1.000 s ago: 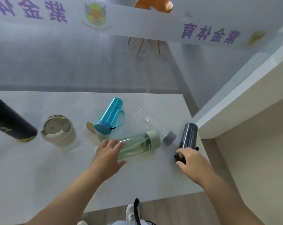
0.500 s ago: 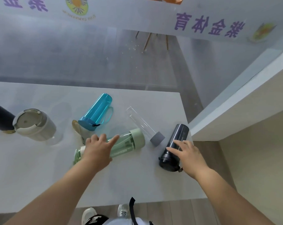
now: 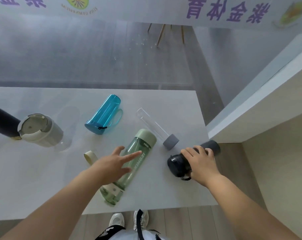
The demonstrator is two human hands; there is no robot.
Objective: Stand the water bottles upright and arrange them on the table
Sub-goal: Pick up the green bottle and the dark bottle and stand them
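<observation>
A green see-through bottle [image 3: 141,144] lies on its side on the white table [image 3: 34,184], its pale lid end toward me. My left hand [image 3: 114,164] rests flat on its middle with fingers spread. A dark grey bottle [image 3: 211,147] lies near the table's right edge, and my right hand [image 3: 201,162] is wrapped over it just behind its black cap [image 3: 177,166]. A blue bottle [image 3: 104,115] and a clear tube bottle [image 3: 151,124] with a grey cap lie farther back. A beige tumbler [image 3: 42,131] and a black bottle [image 3: 0,120] stand at the left.
A cream strap [image 3: 89,157] lies on the table left of my left hand. A white ledge [image 3: 250,118] juts in close to the table's right rear corner. A glass wall runs behind the table. My feet show below the front edge.
The green bottle has swung from crosswise to lengthwise, lid end toward me. My right hand has closed over the dark grey bottle, which has turned its cap leftward.
</observation>
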